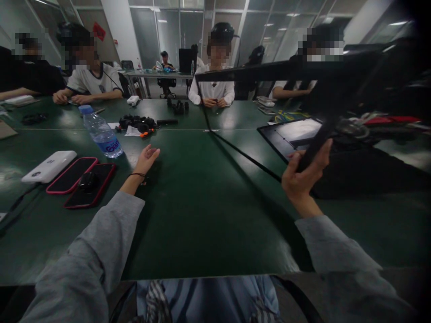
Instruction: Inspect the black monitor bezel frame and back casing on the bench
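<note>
My right hand (305,177) grips the edge of a large, dark flat object (340,89) raised above the table at the right. It is seen nearly edge-on and blurred, so its kind is unclear. From its far left tip a thin black strap or cord (235,151) slants down toward my right wrist. Below and behind it lies a black-framed panel (299,132) with a bright, reflecting face. My left hand (147,159) is over the green table with loosely bent fingers apart and nothing in them. Beside it stands a water bottle (107,140) with a blue cap.
Left of the bottle lie two red-edged phones (97,188), a black mouse-like object (88,181) on one, and a white power bank (50,166). Black gear (138,123) sits farther back on the green table (208,215). Several people sit across from me.
</note>
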The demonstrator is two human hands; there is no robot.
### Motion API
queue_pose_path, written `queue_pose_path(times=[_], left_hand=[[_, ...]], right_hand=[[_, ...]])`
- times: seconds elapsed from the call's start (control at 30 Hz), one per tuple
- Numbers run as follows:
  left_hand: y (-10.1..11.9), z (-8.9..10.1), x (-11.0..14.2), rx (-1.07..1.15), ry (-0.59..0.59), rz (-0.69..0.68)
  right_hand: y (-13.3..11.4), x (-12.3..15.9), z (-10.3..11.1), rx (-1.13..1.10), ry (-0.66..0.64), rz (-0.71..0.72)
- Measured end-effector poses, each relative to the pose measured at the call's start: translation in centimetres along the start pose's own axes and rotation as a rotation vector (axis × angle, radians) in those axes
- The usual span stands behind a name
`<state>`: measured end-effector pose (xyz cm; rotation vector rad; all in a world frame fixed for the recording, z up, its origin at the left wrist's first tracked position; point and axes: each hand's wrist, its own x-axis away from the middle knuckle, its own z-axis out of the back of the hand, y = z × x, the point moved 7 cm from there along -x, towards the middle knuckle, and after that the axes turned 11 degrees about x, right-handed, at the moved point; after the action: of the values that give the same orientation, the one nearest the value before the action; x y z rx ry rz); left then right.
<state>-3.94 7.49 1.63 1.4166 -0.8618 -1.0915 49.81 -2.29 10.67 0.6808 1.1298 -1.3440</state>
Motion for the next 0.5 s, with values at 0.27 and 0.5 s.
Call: queue_pose_path(times=[0.27, 0.5], left_hand=[[1.2, 0.6, 0.6, -0.004, 0.074, -0.126], [0.6, -0.1, 0.8, 0.127, 0.033, 0.049]], right_hand=[[1.0, -0.1, -4.2, -0.217, -0.190, -0.221], [5.8, 1.9, -10.0, -0.264, -0.413, -0.445]])
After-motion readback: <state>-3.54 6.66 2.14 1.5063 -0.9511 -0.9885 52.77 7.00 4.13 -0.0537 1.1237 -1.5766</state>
